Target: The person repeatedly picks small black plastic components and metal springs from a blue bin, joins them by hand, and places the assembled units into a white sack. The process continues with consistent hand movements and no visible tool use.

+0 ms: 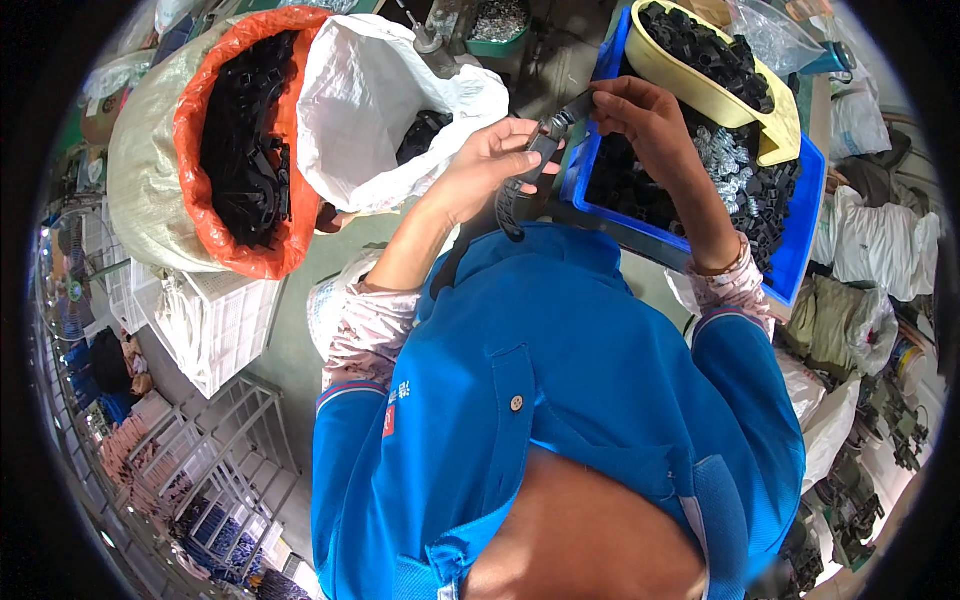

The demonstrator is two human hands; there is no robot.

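Note:
My left hand (497,168) is wrapped round a long, curved black plastic handle (541,150), and its ribbed lower end hangs below the fingers. At the handle's far end, the thumb and fingers of my right hand (648,118) pinch a small black plastic part (577,106). I cannot tell whether this part is separate or joined to the handle. Below my right hand stands a blue bin (640,222) holding loose black parts and a heap of metal springs (722,165). Both hands are held up in front of my chest.
A pale yellow tub (660,68) of black parts rests on the blue bin's far side. At left, an orange-lined sack (190,160) and a white sack (345,110) hold black pieces, near a white crate (235,325). A green container (497,45) stands at the back.

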